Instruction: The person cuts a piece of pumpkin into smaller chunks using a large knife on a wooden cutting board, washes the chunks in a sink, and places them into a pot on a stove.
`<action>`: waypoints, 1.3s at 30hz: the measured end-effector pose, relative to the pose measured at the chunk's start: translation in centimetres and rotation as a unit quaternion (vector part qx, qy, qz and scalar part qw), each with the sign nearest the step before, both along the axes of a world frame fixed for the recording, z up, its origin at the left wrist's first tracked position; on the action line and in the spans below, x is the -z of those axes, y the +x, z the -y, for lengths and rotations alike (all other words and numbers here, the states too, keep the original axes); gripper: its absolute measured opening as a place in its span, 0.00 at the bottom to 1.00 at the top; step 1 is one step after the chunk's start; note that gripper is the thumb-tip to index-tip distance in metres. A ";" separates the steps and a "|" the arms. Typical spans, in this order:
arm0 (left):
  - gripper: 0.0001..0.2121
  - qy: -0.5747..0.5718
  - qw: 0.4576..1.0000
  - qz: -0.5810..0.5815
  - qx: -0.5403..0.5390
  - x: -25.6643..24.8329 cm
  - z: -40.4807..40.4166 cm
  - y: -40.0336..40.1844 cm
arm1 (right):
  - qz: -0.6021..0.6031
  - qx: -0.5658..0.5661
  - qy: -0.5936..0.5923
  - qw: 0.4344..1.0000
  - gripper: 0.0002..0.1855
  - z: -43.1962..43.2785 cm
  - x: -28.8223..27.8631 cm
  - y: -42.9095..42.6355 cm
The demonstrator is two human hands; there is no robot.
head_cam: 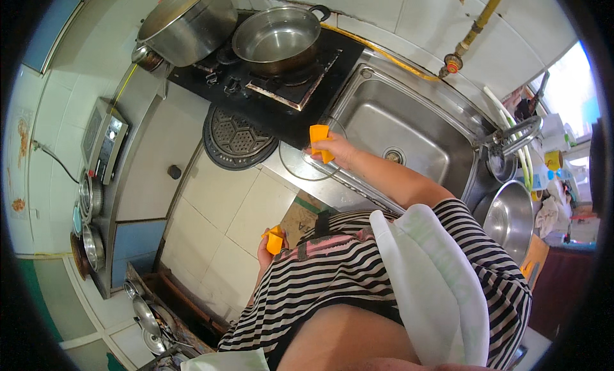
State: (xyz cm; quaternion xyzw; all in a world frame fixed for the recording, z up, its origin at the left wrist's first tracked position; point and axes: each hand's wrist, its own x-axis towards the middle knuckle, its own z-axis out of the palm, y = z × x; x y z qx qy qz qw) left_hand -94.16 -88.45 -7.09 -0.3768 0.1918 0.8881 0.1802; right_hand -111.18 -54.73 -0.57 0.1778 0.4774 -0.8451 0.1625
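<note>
My right hand (338, 151) holds orange chunks that look like pumpkin (319, 140) over the strip of counter between the gas stove and the sink. Just under it lies a clear glass lid (300, 165), partly covered by the hand. Low at my left side, my left hand (266, 255) grips more orange pumpkin pieces (274, 241) above the tiled floor; my striped shirt hides part of that arm. Beyond the right hand, a shallow steel pan (278, 37) with a black handle sits on the stove (331, 78).
A large steel pot (189, 30) occupies the stove's far left. The stainless sink (407, 116) has a tap (520, 131) at its right end. Beside it are a steel basin (511, 222) and a cutting board (536, 256) with orange bits. An induction cooker (103, 140) stands left.
</note>
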 end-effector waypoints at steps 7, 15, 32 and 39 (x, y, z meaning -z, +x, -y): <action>0.22 0.192 0.960 -0.106 0.174 -0.6 -3.5 -7.1 | -0.034 0.119 0.114 0.986 0.24 -8.9 -3.0 10.7; 0.23 0.231 0.902 -0.141 0.336 -8.9 -17.9 -11.0 | 0.025 0.473 0.270 0.838 0.20 -18.5 -6.5 27.8; 0.18 0.201 0.768 -0.099 0.600 -7.9 -45.7 -6.2 | 0.140 0.221 0.469 0.844 0.29 -34.7 -3.0 27.6; 0.22 0.088 0.765 -0.146 0.621 -5.8 -48.8 -4.2 | 0.057 0.399 0.446 0.800 0.31 -27.3 -2.3 28.9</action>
